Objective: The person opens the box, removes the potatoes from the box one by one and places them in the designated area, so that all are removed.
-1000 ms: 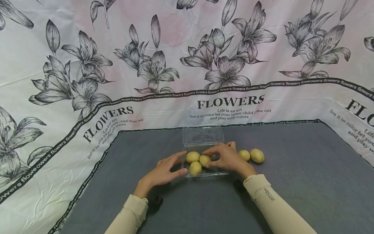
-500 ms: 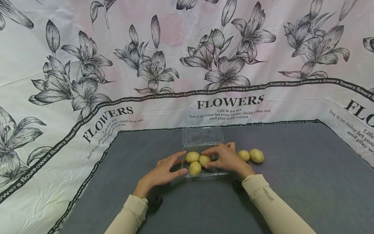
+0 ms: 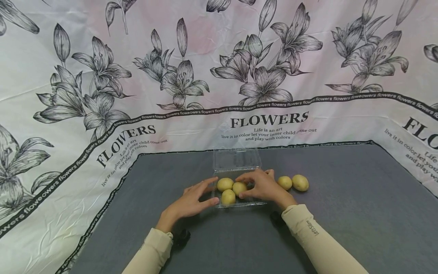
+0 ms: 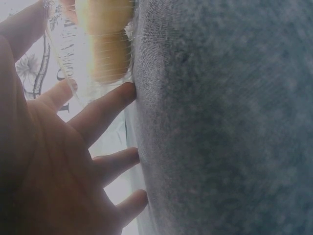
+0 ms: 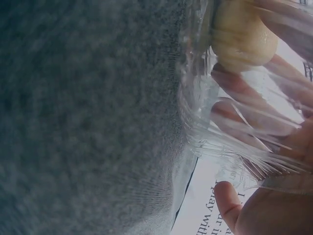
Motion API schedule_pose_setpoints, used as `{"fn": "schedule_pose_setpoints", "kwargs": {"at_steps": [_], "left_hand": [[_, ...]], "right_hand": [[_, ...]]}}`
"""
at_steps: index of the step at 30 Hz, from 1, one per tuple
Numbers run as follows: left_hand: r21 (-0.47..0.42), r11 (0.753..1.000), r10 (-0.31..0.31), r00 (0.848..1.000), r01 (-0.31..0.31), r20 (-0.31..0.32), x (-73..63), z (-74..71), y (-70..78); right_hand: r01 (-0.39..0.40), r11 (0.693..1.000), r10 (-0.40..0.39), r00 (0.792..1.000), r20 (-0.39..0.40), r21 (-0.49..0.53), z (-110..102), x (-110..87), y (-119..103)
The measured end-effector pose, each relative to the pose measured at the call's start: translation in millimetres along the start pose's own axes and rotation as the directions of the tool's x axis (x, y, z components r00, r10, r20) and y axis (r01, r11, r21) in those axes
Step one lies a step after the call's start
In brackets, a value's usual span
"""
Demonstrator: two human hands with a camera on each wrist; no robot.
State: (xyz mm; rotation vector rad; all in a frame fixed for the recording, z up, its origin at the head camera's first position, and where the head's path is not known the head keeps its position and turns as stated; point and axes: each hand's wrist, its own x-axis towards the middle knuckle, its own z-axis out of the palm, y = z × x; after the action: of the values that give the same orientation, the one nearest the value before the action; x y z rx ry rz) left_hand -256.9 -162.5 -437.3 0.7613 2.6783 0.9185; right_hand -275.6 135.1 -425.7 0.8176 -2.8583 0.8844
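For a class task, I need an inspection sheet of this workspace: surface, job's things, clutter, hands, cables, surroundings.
Surface: dark grey tabletop.
Job's things: clear plastic box, lid open behind; three potatoes inside, two more on the tabletop to its right.
Clutter: two dark objects near the sleeves, unclear what; otherwise nothing seen.
Hands: left hand, fingers spread, at the box's left side; right hand holds the rightmost potato in the box between thumb and finger.
Cables: nothing seen.
Surroundings: cloth backdrop printed with flowers and "FLOWERS" lettering.

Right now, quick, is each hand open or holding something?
Left hand: open, fingers spread at the left side of the clear plastic box.
Right hand: holding a rounded yellow potato in that box.
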Motion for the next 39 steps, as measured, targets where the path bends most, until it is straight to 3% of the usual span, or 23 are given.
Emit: {"fn": "schedule_pose_setpoints", "kwargs": {"at_steps": [39], "left_hand": [[-0.004, 1.0, -0.004, 1.0, 0.004, -0.006, -1.6, -1.5, 2.7]], "right_hand": [[0.009, 1.0, -0.009, 1.0, 0.025, 0.016, 1.6, -1.2, 2.7]]}}
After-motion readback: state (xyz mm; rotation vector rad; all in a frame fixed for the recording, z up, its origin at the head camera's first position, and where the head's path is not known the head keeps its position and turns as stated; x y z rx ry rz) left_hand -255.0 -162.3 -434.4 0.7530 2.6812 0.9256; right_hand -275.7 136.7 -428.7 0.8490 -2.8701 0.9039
